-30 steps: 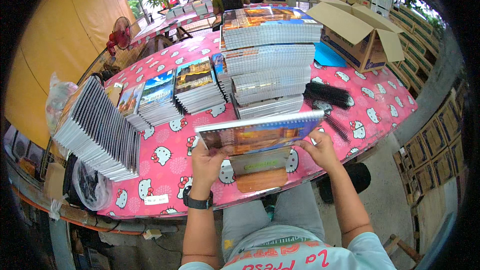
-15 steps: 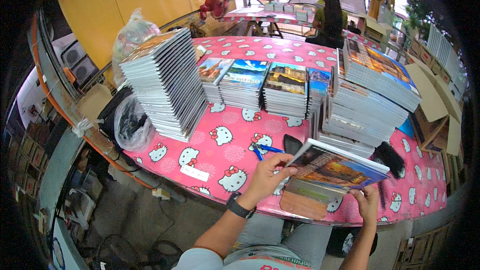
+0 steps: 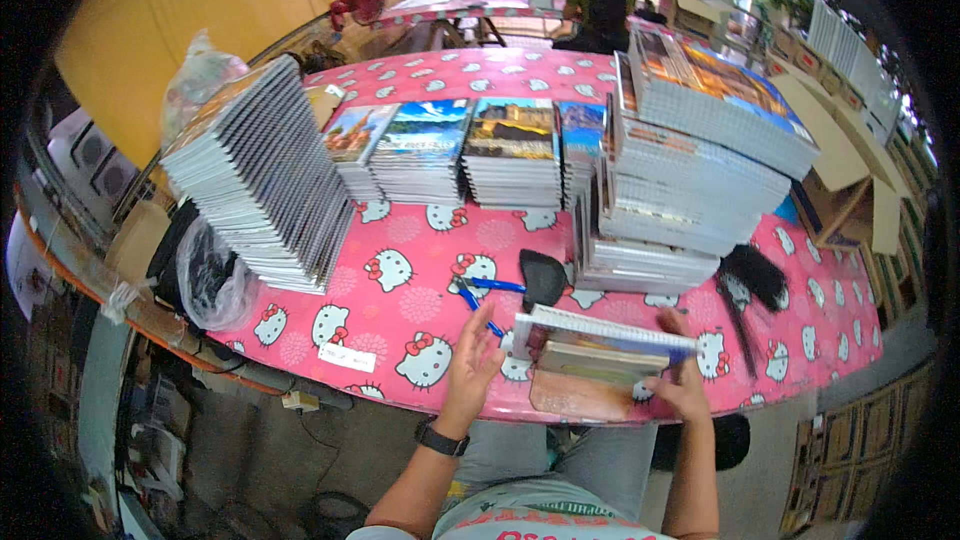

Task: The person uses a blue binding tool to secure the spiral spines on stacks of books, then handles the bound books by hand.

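Observation:
Spiral-bound notebooks (image 3: 608, 328) stand on edge, spines up, at the table's near edge; blur hides how many there are. My right hand (image 3: 684, 380) grips their right end, thumb on the near side and fingers behind. Just off their left end is my left hand (image 3: 474, 360), its fingers apart and holding nothing. Beneath the notebooks lies a brown, wood-look flat piece (image 3: 575, 395). Blue-handled pliers (image 3: 482, 302) lie opened beyond my left hand, beside a dark flat pad (image 3: 543, 278).
A tall notebook stack (image 3: 265, 175) stands at left, a larger pile (image 3: 690, 180) at right, with shorter stacks (image 3: 510, 155) between. A black brush (image 3: 755, 278) lies at right on the pink cloth (image 3: 390, 340). A person (image 3: 603, 0) sits farther back, near cardboard boxes (image 3: 840, 160).
The notebook went from tilted, cover showing, to upright on its edge at the table. My left hand let go of its left end; my right hand moved up along the right end.

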`<state>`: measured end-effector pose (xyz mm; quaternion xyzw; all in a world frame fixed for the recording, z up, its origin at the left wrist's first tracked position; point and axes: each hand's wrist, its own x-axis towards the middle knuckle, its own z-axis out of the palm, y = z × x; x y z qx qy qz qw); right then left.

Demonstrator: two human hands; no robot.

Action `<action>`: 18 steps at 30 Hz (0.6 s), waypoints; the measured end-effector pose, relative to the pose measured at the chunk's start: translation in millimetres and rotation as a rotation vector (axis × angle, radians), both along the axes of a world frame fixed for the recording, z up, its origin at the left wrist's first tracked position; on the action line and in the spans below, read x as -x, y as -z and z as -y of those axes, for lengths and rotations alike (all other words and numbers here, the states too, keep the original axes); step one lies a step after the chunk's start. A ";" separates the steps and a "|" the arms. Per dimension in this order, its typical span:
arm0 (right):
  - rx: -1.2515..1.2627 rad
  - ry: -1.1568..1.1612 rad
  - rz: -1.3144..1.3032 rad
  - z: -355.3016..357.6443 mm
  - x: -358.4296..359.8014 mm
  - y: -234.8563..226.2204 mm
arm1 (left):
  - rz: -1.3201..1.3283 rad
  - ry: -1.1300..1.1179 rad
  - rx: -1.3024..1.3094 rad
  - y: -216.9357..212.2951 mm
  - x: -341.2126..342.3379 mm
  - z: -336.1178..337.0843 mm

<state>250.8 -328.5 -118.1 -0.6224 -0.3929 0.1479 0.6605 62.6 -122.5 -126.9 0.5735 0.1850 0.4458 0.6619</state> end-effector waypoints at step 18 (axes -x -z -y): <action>0.557 -0.263 1.176 -220.8 6.0 6.2 | -0.239 0.105 -0.233 50.2 17.7 -16.2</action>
